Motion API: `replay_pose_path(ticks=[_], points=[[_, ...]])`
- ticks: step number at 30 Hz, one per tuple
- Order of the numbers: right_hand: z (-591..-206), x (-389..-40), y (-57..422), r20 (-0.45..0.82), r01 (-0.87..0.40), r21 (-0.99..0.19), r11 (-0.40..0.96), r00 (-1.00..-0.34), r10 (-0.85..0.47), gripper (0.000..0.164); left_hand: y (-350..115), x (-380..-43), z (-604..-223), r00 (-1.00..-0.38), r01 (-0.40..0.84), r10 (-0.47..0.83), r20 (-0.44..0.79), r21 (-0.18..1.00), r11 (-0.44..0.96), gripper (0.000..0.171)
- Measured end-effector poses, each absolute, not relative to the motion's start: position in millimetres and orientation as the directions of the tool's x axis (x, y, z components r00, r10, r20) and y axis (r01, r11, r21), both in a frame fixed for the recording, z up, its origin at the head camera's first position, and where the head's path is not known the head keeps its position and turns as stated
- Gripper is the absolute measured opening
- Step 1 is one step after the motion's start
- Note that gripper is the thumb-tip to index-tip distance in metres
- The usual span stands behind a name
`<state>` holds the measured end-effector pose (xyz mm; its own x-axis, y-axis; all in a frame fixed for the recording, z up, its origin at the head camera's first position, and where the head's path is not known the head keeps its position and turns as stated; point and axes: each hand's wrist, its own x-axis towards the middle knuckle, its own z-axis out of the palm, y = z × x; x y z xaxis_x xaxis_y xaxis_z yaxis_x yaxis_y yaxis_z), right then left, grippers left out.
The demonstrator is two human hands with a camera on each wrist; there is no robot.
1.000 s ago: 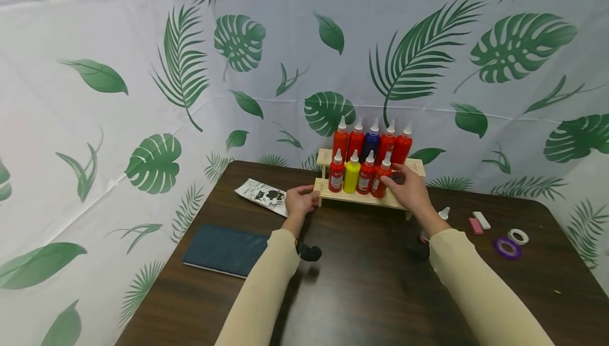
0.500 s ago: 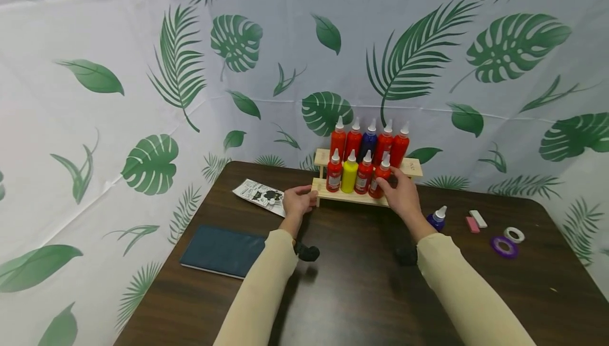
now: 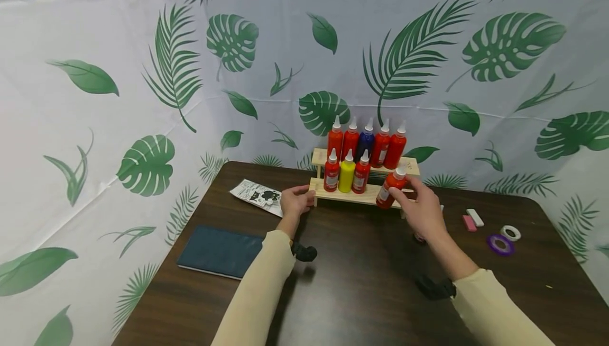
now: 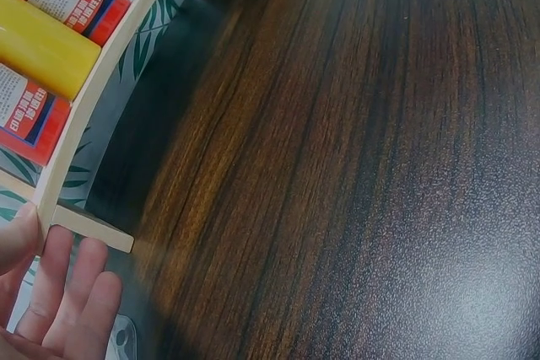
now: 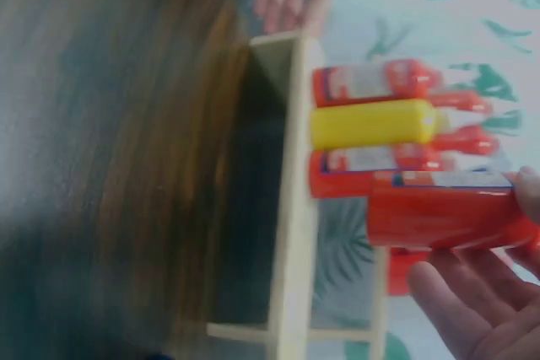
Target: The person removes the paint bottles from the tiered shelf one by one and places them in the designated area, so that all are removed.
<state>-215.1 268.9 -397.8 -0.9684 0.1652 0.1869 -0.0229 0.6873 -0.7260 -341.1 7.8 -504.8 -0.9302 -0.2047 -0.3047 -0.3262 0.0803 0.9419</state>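
My right hand holds a red squeeze bottle with a white nozzle, tilted, just in front of the right part of a two-tier wooden rack. In the right wrist view, thumb and fingers grip this bottle near its nozzle end. My left hand pinches the left end of the lower shelf, thumb above and fingers below. On that shelf stand two red bottles and a yellow bottle between them. Several red bottles and a blue bottle line the upper shelf.
Left of the rack lie a printed white packet and a dark blue notebook. To the right are a pink block, a white block, a white ring and a purple ring. A leaf-print cloth hangs behind.
My right hand has lifted the rightmost red bottle off the lower shelf and brought it right and toward me, tilting it. My left hand keeps its place on the rack.
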Motion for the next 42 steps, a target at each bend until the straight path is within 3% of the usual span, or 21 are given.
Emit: replay_pose_path(ticks=[6,11,16,27,42], points=[[-397,-167,293,0.226,-0.061,-0.732,0.679,-0.961,0.157,0.057,7,-339,-504,-0.929,-0.327,-0.205,-0.307,0.942,0.073,0.025],[-429,-136,317,0.218,-0.013,-0.753,0.658,-0.948,0.231,0.052,7,-337,-504,-0.933,-0.316,-0.206,-0.295,0.946,0.074,0.026],[-459,-118,339,0.236,0.053,-0.696,0.716,-0.925,0.298,0.052,7,-336,-503,-0.935,-0.310,-0.203,-0.290,0.948,0.071,0.026],[-483,-121,356,0.178,0.149,-0.721,0.676,-0.904,0.389,0.058,8,-336,-503,-0.942,-0.289,-0.197,-0.273,0.956,0.056,0.025],[-485,-126,358,0.087,0.224,-0.720,0.657,-0.910,0.406,0.066,7,-341,-509,-0.944,-0.287,-0.190,-0.271,0.956,0.063,0.022]])
